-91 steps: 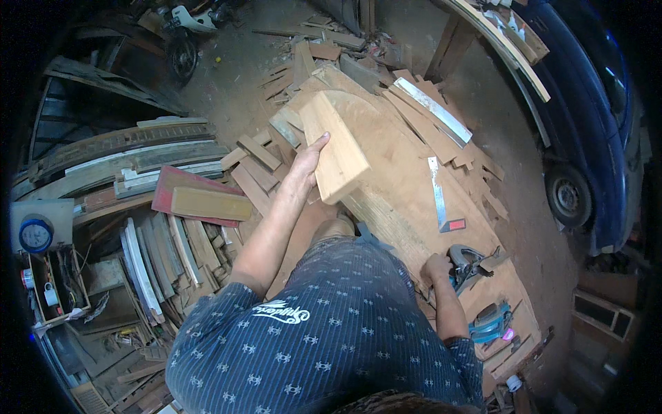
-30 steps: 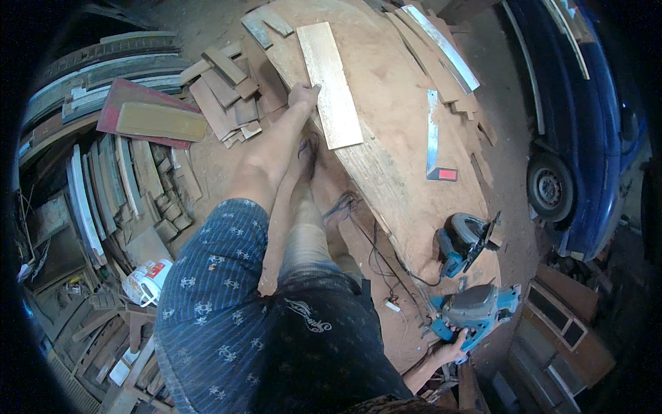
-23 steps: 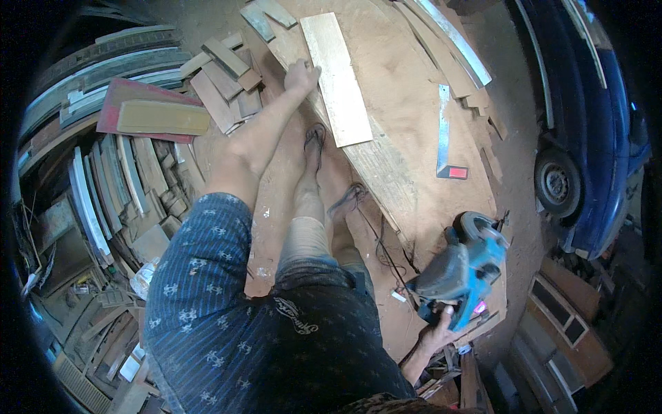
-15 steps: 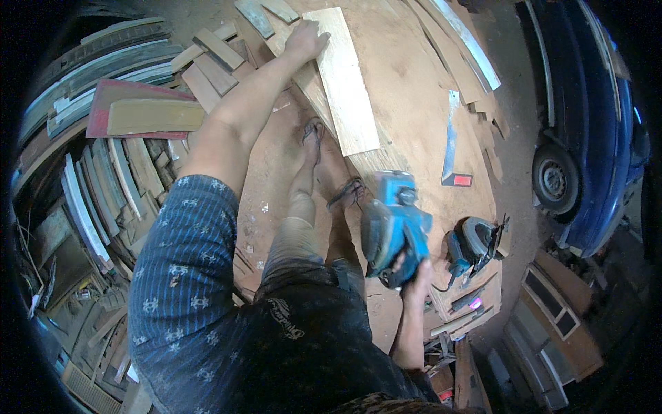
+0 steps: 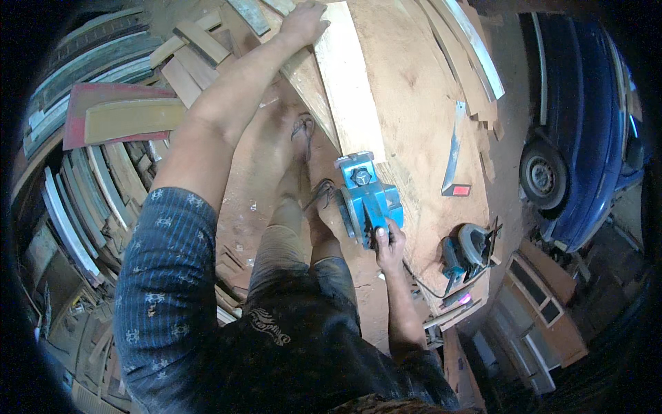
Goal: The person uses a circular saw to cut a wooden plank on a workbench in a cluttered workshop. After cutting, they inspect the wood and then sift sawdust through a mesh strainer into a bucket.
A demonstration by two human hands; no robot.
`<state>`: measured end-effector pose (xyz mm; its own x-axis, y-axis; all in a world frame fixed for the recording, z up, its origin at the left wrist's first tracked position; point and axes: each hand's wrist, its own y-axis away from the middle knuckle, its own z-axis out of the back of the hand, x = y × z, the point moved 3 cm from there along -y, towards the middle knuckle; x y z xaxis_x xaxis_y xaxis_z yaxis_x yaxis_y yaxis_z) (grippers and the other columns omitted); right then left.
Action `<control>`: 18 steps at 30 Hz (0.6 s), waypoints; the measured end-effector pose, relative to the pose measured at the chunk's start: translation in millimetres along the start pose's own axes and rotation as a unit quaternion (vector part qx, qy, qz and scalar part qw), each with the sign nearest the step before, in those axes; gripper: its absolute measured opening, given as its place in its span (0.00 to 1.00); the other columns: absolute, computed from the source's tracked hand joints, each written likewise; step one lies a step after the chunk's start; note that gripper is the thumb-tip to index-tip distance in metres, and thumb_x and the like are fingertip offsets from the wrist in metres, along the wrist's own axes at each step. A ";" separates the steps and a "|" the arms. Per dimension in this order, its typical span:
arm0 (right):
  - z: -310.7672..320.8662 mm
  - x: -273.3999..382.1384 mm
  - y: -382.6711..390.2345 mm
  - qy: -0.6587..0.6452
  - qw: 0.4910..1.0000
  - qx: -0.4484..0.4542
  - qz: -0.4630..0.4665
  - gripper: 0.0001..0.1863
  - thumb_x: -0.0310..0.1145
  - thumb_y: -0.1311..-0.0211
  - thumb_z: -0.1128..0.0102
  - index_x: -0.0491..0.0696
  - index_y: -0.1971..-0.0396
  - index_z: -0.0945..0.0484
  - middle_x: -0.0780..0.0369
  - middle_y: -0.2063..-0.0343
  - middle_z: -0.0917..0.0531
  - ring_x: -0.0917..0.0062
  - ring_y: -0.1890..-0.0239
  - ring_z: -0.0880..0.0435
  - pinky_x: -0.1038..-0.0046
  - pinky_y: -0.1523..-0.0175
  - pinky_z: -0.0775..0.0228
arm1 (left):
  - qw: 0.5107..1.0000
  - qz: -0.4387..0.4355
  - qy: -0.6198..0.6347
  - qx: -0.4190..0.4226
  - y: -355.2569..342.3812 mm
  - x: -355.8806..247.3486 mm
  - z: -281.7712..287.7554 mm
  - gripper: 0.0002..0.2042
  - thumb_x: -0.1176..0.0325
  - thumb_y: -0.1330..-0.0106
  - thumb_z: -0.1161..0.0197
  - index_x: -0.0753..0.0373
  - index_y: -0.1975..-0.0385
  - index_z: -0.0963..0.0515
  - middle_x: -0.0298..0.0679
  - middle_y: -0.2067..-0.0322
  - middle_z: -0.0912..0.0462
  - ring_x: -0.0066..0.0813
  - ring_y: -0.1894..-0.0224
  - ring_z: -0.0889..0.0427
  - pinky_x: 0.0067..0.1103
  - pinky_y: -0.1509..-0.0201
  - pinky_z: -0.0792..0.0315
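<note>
My right hand is wrapped round the handle of a blue electric planer. The planer's front end meets the near end of a pale wooden board. At the board's far end, my left hand grips its left edge with bent fingers. Beneath this board lies another wooden plank, set at a slant and showing along the left side. The planer's underside is turned away, so its contact with the wood cannot be made out.
On the right of the dusty worktop lie a metal square and a circular saw. Long boards line its far right side. Timber stacks stand at left; a blue vehicle is beyond the bench.
The planer has swung from a tilted, blurred position beside the board to its near end, turning upright. My left hand stays on the board's far end. The whole view has shifted slightly.
</note>
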<state>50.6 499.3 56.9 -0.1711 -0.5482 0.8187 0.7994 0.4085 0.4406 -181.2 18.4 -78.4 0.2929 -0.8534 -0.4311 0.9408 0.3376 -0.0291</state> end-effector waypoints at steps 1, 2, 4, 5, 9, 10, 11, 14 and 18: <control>-0.4 -1.8 2.3 -0.014 1.000 0.003 -0.012 0.19 0.42 0.31 0.45 0.40 0.55 0.22 0.64 0.78 0.20 0.81 0.75 0.24 0.75 0.67 0.31 | 1.000 0.010 0.008 0.005 2.5 1.3 1.7 0.28 0.60 0.44 0.33 0.69 0.47 0.29 0.57 0.49 0.24 0.54 0.44 0.27 0.38 0.38 0.31; 0.0 -3.8 5.1 -0.029 0.999 0.004 -0.025 0.19 0.42 0.31 0.45 0.41 0.55 0.21 0.64 0.78 0.21 0.80 0.75 0.24 0.75 0.67 0.31 | 0.999 0.025 -0.016 0.027 2.6 3.3 3.7 0.31 0.54 0.46 0.32 0.68 0.45 0.29 0.57 0.50 0.23 0.54 0.45 0.25 0.39 0.39 0.30; 1.1 -0.2 15.2 -0.057 0.998 -0.002 -0.036 0.21 0.44 0.32 0.44 0.40 0.54 0.21 0.64 0.77 0.20 0.81 0.74 0.23 0.75 0.66 0.31 | 0.995 0.051 -0.065 0.063 -6.7 5.3 11.2 0.39 0.44 0.48 0.31 0.67 0.43 0.31 0.57 0.51 0.21 0.54 0.47 0.23 0.41 0.41 0.29; 2.9 2.1 25.1 -0.054 0.998 -0.009 -0.042 0.21 0.43 0.32 0.44 0.40 0.53 0.21 0.64 0.77 0.19 0.81 0.73 0.23 0.75 0.66 0.31 | 0.988 0.061 -0.083 0.114 -14.3 -2.0 15.2 0.36 0.45 0.46 0.32 0.66 0.43 0.29 0.55 0.48 0.23 0.52 0.44 0.24 0.39 0.40 0.30; 21.8 15.0 61.4 -0.039 0.997 -0.006 -0.060 0.21 0.42 0.32 0.44 0.39 0.50 0.21 0.64 0.76 0.18 0.81 0.73 0.22 0.76 0.66 0.30 | 0.963 0.068 -0.090 0.245 -42.9 19.5 14.5 0.33 0.44 0.44 0.33 0.65 0.46 0.25 0.50 0.41 0.26 0.49 0.41 0.25 0.36 0.39 0.29; 26.5 18.1 69.4 -0.038 0.997 -0.003 -0.066 0.20 0.41 0.32 0.44 0.39 0.50 0.21 0.64 0.76 0.19 0.81 0.73 0.22 0.76 0.66 0.30 | 0.960 0.054 -0.074 0.266 -47.9 31.6 2.5 0.34 0.43 0.45 0.32 0.65 0.47 0.24 0.51 0.42 0.25 0.49 0.41 0.25 0.36 0.39 0.28; 29.0 20.6 76.4 -0.041 0.996 -0.006 -0.076 0.20 0.41 0.32 0.44 0.40 0.50 0.21 0.64 0.77 0.19 0.81 0.74 0.22 0.76 0.66 0.30 | 0.965 0.037 -0.071 0.249 -47.4 24.6 1.8 0.34 0.43 0.45 0.31 0.64 0.46 0.25 0.52 0.42 0.25 0.50 0.41 0.25 0.36 0.39 0.28; 35.7 24.5 94.6 -0.078 0.992 -0.034 -0.090 0.19 0.40 0.31 0.44 0.39 0.52 0.20 0.65 0.78 0.20 0.83 0.79 0.24 0.78 0.72 0.32 | 0.974 0.012 -0.066 0.214 -22.3 2.6 5.7 0.38 0.44 0.48 0.29 0.63 0.42 0.28 0.55 0.42 0.25 0.50 0.40 0.25 0.37 0.38 0.29; 38.0 20.5 112.7 -0.106 0.986 -0.057 -0.116 0.22 0.46 0.29 0.47 0.39 0.54 0.20 0.65 0.80 0.22 0.85 0.80 0.27 0.80 0.75 0.36 | 0.964 0.060 -0.087 0.246 -1.7 -10.9 19.6 0.47 0.41 0.54 0.25 0.64 0.37 0.34 0.57 0.42 0.26 0.49 0.38 0.27 0.36 0.36 0.30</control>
<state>115.3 561.8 137.3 -0.4635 -0.4483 0.7643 0.7818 0.1992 0.5909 -182.6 19.3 -56.0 0.3893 -0.8875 -0.2465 0.8527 0.2461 0.4608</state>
